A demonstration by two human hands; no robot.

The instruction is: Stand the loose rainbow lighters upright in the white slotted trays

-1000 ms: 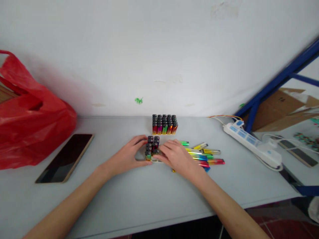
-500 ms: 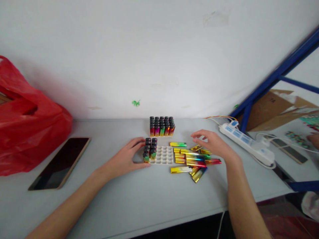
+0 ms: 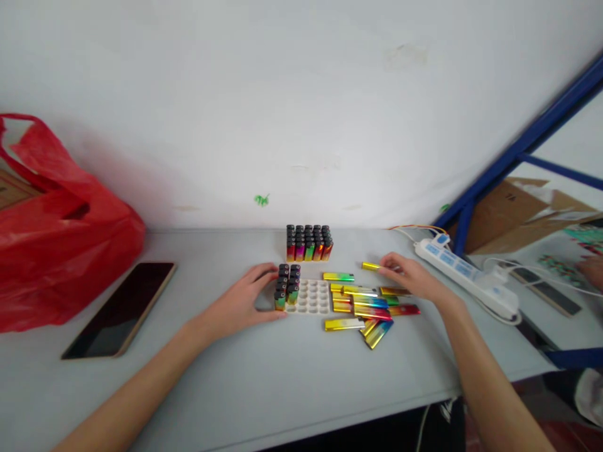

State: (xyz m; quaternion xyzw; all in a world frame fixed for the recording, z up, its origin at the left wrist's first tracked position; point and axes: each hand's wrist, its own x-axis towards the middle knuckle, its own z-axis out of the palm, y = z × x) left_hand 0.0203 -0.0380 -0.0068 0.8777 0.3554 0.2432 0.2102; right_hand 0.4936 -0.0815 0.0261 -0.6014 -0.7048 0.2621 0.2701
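Thumb in front and fingers behind, my left hand (image 3: 240, 301) steadies the left end of a white tray (image 3: 315, 297) with rows of round hollows. Several black-topped lighters (image 3: 281, 294) stand upright in the two leftmost columns of this tray. My right hand (image 3: 405, 274) pinches one end of a gold lighter (image 3: 370, 266), held just behind the pile, its other end pointing left. Loose shiny lighters (image 3: 370, 301) in gold, red, blue and green lie heaped right of the tray, below my right hand. Behind the tray stands a full block of upright lighters (image 3: 309, 243).
At the left are a dark-screened phone (image 3: 120, 311) and a red plastic bag (image 3: 70, 232). A white power strip (image 3: 464, 276) with cables lies to the right, by a blue metal frame (image 3: 464, 229). Beyond it are a cardboard box (image 3: 511, 210) and another person's hand (image 3: 591, 273).
My right hand has closed on a gold lighter from the pile and drawn it up and back. My left hand stays at the tray. The view has shifted slightly.
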